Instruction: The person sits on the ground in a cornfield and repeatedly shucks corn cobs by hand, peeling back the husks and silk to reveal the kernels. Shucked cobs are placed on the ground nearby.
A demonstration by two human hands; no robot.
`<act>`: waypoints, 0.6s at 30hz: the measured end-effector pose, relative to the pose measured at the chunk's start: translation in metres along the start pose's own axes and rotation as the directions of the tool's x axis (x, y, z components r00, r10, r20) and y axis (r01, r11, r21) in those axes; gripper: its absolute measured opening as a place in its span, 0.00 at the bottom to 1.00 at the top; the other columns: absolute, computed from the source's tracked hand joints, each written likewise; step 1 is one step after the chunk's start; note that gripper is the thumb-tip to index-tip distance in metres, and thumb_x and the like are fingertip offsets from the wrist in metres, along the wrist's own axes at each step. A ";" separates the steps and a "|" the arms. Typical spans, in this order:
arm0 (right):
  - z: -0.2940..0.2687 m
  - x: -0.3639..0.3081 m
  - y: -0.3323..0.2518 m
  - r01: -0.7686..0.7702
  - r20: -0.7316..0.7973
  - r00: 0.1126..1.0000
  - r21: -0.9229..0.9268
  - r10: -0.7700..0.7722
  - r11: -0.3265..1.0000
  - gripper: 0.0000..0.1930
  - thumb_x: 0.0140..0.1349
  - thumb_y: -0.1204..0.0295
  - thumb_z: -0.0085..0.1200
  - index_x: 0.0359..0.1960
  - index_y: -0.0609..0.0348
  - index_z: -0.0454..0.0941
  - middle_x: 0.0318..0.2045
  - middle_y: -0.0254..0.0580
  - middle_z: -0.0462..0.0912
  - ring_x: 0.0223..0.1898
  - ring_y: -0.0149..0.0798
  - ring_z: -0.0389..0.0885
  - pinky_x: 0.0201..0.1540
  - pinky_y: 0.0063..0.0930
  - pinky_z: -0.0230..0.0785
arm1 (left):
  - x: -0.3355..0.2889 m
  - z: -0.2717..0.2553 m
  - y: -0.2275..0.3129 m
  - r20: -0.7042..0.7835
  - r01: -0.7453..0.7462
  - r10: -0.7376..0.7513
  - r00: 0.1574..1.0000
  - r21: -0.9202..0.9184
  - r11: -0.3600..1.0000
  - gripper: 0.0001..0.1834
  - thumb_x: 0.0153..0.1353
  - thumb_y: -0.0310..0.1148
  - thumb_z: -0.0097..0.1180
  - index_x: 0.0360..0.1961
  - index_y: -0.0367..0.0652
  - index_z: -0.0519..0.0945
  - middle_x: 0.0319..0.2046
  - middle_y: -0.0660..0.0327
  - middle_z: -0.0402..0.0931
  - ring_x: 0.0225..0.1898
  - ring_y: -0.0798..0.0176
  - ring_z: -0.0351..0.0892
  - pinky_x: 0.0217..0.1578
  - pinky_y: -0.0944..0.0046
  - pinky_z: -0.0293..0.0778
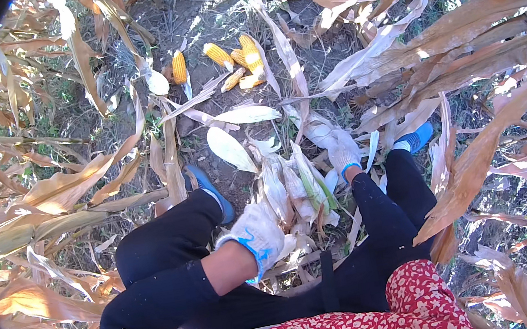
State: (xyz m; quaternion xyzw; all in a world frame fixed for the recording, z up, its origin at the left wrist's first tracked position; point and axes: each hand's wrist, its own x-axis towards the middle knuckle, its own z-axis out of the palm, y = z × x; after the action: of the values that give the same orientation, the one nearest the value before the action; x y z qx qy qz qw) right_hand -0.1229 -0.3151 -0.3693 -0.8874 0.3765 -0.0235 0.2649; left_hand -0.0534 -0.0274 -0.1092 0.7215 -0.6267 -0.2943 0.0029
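Both my hands wear white knitted gloves with blue cuffs. My left hand (257,237) is low, left of a heap of pale corn husks (296,190), its fingers bent under and mostly hidden. To the right of the heap, my right hand (344,154) reaches down, closed around a pale dry corn husk (316,126); whether an ear is inside I cannot tell. Husked yellow corn cobs (251,56) lie in a loose group on the soil ahead, with one cob (179,67) a little to their left. Loose white husk leaves (230,149) lie between the cobs and the heap.
Dry corn stalks and broad brown leaves (452,61) crowd the right side, one long leaf (481,159) crossing close to my right leg. More dry leaves (69,186) stand on the left. My blue shoes (212,191) are planted on either side of the husk heap.
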 end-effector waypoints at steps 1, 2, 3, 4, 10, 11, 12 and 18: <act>-0.001 0.001 0.020 -0.018 -0.012 1.000 -0.117 0.016 0.993 0.17 0.63 0.62 0.51 0.50 0.53 0.78 0.52 0.52 0.81 0.52 0.57 0.80 0.54 0.51 0.73 | 0.018 -0.001 0.012 0.061 -0.049 0.042 0.997 0.129 0.990 0.10 0.56 0.35 0.56 0.24 0.42 0.83 0.21 0.57 0.81 0.29 0.48 0.83 0.38 0.49 0.73; 0.002 0.000 0.015 -0.017 0.028 0.999 -0.161 0.022 0.987 0.18 0.62 0.61 0.52 0.51 0.52 0.77 0.52 0.52 0.80 0.53 0.57 0.80 0.54 0.51 0.73 | 0.025 0.022 0.021 -0.096 -0.010 0.024 0.995 0.145 0.989 0.10 0.58 0.36 0.55 0.26 0.43 0.83 0.23 0.58 0.81 0.29 0.53 0.82 0.36 0.54 0.71; 0.013 0.001 -0.013 0.021 0.090 0.996 -0.168 -0.006 0.986 0.19 0.61 0.60 0.53 0.52 0.52 0.75 0.52 0.51 0.80 0.54 0.57 0.79 0.54 0.51 0.73 | 0.019 0.001 0.036 0.061 0.007 -0.015 0.998 0.126 0.992 0.09 0.58 0.35 0.56 0.31 0.47 0.88 0.27 0.59 0.83 0.33 0.56 0.82 0.33 0.53 0.67; 0.009 0.005 -0.004 0.003 0.102 0.995 -0.238 0.022 0.971 0.21 0.60 0.60 0.55 0.53 0.52 0.74 0.52 0.51 0.79 0.54 0.57 0.79 0.54 0.51 0.73 | 0.022 -0.007 0.035 -0.127 -0.191 0.180 0.975 -0.082 0.978 0.07 0.57 0.34 0.56 0.28 0.47 0.85 0.25 0.58 0.81 0.31 0.56 0.81 0.34 0.53 0.68; 0.012 0.031 0.001 -0.027 0.160 0.982 -0.399 0.099 0.916 0.29 0.52 0.51 0.63 0.52 0.53 0.77 0.51 0.52 0.82 0.51 0.55 0.82 0.53 0.46 0.75 | 0.026 -0.002 0.046 0.019 -0.157 0.156 0.988 0.029 0.987 0.09 0.58 0.36 0.55 0.28 0.41 0.82 0.24 0.59 0.79 0.27 0.55 0.79 0.34 0.55 0.68; 0.011 0.037 0.006 -0.045 0.184 0.974 -0.413 0.132 0.909 0.28 0.52 0.51 0.63 0.51 0.54 0.78 0.49 0.52 0.83 0.50 0.54 0.83 0.52 0.45 0.76 | 0.030 -0.003 0.042 0.052 -0.148 0.144 0.988 0.081 0.986 0.10 0.58 0.36 0.55 0.28 0.40 0.81 0.23 0.59 0.79 0.26 0.55 0.80 0.34 0.55 0.69; 0.019 0.035 -0.042 0.004 0.274 0.956 -0.372 0.106 0.928 0.28 0.52 0.50 0.63 0.50 0.54 0.80 0.47 0.52 0.84 0.48 0.53 0.84 0.51 0.44 0.76 | 0.017 -0.007 0.042 0.073 -0.046 0.038 0.997 0.109 0.993 0.11 0.59 0.37 0.55 0.28 0.40 0.82 0.23 0.59 0.80 0.26 0.54 0.80 0.34 0.55 0.69; -0.034 0.040 -0.027 0.120 0.221 0.974 -0.335 -0.046 0.935 0.16 0.61 0.56 0.57 0.38 0.56 0.81 0.34 0.57 0.85 0.41 0.57 0.85 0.45 0.47 0.76 | 0.030 -0.019 0.039 -0.059 -0.079 0.079 0.995 0.001 0.997 0.08 0.54 0.33 0.55 0.29 0.39 0.82 0.26 0.51 0.79 0.32 0.51 0.80 0.35 0.51 0.70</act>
State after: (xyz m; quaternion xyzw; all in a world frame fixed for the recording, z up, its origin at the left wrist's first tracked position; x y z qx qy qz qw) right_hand -0.0851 -0.3424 -0.3333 -0.9328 0.3068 0.1252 0.1417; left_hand -0.0790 -0.0697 -0.0922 0.7044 -0.6544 -0.2729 0.0334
